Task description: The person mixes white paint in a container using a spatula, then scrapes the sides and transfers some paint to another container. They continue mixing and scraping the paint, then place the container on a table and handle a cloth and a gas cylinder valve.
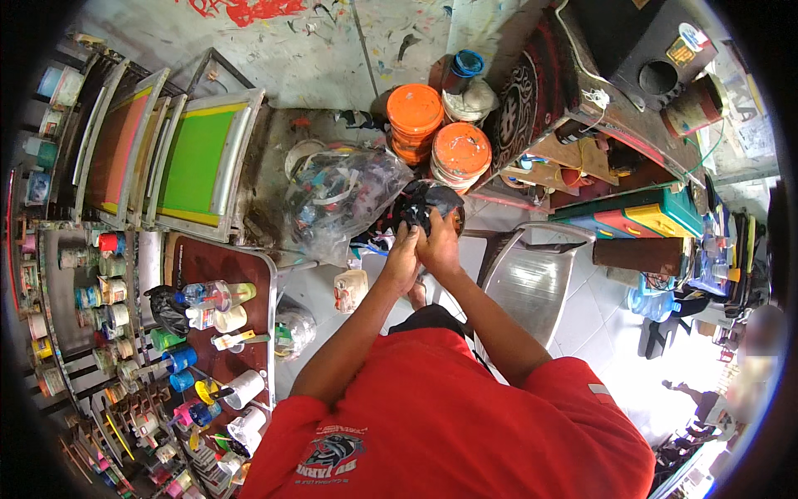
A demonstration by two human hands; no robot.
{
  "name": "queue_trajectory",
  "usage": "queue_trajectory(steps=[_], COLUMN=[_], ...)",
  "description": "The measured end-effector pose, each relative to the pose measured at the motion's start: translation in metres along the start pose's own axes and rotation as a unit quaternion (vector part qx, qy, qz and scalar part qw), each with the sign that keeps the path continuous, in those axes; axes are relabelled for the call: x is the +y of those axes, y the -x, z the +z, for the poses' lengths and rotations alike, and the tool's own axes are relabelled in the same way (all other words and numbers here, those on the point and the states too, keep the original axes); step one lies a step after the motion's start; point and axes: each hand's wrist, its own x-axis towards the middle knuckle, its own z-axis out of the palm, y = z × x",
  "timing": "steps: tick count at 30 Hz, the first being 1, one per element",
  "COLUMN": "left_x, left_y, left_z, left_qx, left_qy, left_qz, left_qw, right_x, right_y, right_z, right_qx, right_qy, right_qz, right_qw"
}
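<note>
Both my arms reach forward, and the hands meet near the middle of the view. My left hand (403, 254) and my right hand (440, 244) are closed together around a crumpled black bundle (416, 205). Whether it is cloth or plastic I cannot tell. Part of it is hidden by my fingers. Just left of the hands sits a large clear plastic bag (332, 195) stuffed with mixed scraps. Beyond them stand orange-lidded buckets (461, 150), one with a splattered lid. Behind the bundle, a dark rounded thing (446, 200) shows only in part.
On the left, framed printing screens (199, 162) lean in a rack above a brown table (220, 287) with cups and jars. Shelves of paint pots (108, 291) line the far left. A grey plastic chair (524, 279) stands close on my right, below a wooden cabinet (615, 133) with a black speaker (640, 54).
</note>
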Motion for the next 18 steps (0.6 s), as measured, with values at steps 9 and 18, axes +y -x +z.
queue_trajectory(steps=[9,18], left_x=[0.038,-0.049], left_y=[0.038,0.264], left_z=[-0.045,-0.225], left_qx=[-0.083,0.440], left_qy=[0.066,-0.219], left_qz=[-0.025,0.105], left_qw=[0.994,0.865], right_x=[0.147,0.191], right_y=[-0.198,-0.120], right_z=[0.000,0.133], right_qx=[0.116,-0.246], right_qy=[0.154,-0.066], right_qz=[-0.088,-0.161], right_qw=[0.977,0.953])
